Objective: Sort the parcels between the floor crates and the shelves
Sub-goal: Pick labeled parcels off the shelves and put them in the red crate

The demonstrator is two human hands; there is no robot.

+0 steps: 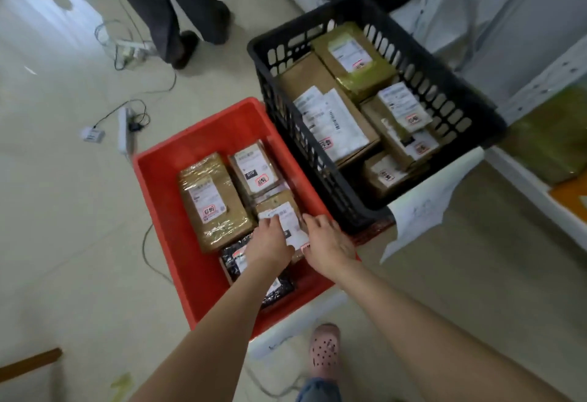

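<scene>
A red floor crate (165, 198) holds several parcels: a large tape-wrapped brown one (212, 201), a smaller labelled one (255, 168), a black bag parcel (235, 262) and a small brown parcel with a white label (281, 211). My left hand (270, 241) and my right hand (327, 243) reach into the crate and grip this small brown parcel from its two sides. To the right a black slotted crate (476, 122) is packed with brown and green-gold parcels (352, 58).
White metal shelves (540, 78) stand at the right, with a greenish parcel (549, 144) on a low shelf. Another person's legs (178, 11) stand at the top. A power strip and cables (125, 128) lie on the floor at left. My pink shoe (324, 351) is below.
</scene>
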